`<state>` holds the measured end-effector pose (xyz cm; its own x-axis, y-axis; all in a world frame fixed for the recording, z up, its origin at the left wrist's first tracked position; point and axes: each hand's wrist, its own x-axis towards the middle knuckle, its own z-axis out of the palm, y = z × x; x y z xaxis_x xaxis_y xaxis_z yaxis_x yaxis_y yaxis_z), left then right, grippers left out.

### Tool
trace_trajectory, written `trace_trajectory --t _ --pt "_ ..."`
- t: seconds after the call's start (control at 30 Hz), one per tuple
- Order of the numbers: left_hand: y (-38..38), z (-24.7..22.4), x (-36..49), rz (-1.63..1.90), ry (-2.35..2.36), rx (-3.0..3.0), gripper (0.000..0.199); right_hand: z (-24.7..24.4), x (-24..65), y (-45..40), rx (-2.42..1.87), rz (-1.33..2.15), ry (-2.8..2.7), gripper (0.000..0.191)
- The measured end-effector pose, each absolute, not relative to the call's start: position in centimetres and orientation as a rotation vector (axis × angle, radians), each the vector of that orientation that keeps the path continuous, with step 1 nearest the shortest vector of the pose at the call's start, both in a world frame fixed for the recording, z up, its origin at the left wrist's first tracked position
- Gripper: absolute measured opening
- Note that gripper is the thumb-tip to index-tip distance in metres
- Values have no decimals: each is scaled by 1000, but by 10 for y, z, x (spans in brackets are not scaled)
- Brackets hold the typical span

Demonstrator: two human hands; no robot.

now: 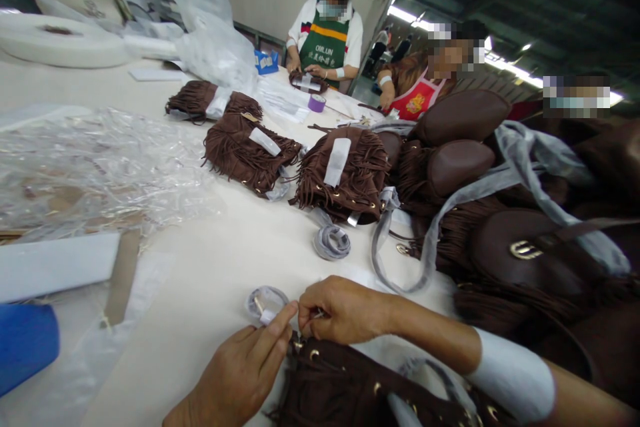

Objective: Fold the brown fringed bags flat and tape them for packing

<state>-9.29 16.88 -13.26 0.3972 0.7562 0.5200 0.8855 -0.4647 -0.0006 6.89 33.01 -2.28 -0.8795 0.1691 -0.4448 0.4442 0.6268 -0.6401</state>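
Note:
A dark brown fringed bag (345, 387) with gold eyelets lies at the bottom centre. My left hand (245, 367) is at the bag's top left corner, its fingers close together; what they hold, if anything, is hidden. My right hand (335, 310) pinches at the same corner, fingertips against those of my left hand; the thing between them is too small to make out. Just behind my left fingertips lies a coiled strap in clear wrap (267, 300). Farther back on the white table (215, 260) is a second wrapped coil (331, 242).
Several fringed bags (345, 170) lie across the table's middle. Brown bags and wrapped straps (520, 240) are piled at the right. Plastic sheets (95, 167), a white roll (60, 40) and a blue object (25, 347) are at the left. Two people (327, 40) (420, 83) work beyond.

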Motion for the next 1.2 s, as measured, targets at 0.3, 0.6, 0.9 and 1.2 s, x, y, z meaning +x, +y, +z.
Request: trace_trajectory --t 0.3,0.6,0.9,1.2 --pt "171 -136 -93 -717 -1466 -2380 29 -27 72 317 481 -971 2694 19" --pt "176 -139 -88 -726 -1612 -2331 26 -19 73 301 575 -731 2710 19" --pt "181 -133 -85 -657 -1689 -2420 30 -46 72 293 691 -624 2741 14" --pt "172 -130 -82 -802 -1860 -2268 40 -55 76 295 835 -796 2717 12"
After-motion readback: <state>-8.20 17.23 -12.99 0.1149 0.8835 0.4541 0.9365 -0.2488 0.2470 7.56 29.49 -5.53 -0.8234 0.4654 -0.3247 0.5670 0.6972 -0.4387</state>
